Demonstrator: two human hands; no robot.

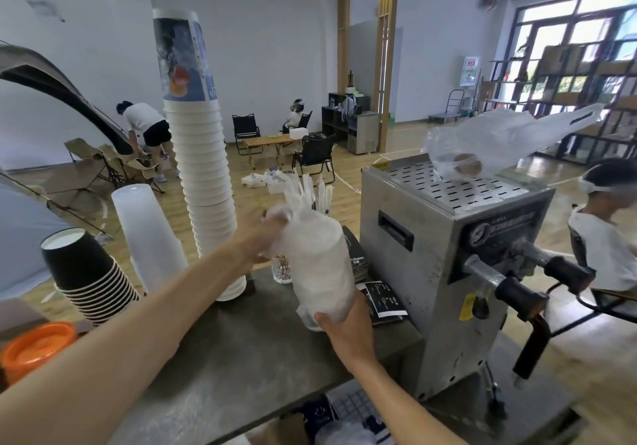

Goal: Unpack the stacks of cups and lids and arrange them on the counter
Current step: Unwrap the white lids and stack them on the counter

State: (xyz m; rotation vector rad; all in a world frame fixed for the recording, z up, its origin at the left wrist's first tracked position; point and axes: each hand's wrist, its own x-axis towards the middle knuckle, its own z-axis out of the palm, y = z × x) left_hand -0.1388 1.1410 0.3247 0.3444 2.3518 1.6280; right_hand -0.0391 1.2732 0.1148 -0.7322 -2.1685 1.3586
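Lid stack [319,265], bagged in clear plastic, tilts above the counter [241,358]. My left hand [262,238] pinches the bag's top; my right hand [344,331] grips its base. Black cards [382,301] behind: writing illegible.

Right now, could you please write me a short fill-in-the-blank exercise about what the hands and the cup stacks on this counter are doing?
1. Both hands hold a stack of lids wrapped in clear ____.
2. The left hand grips the wrap's ____ end, while the right hand holds the bottom.
3. The tall white cup stack stands ____ on the counter.
4. The tilted cup stack at far left is ____ outside.

Missing words: plastic; top; upright; black
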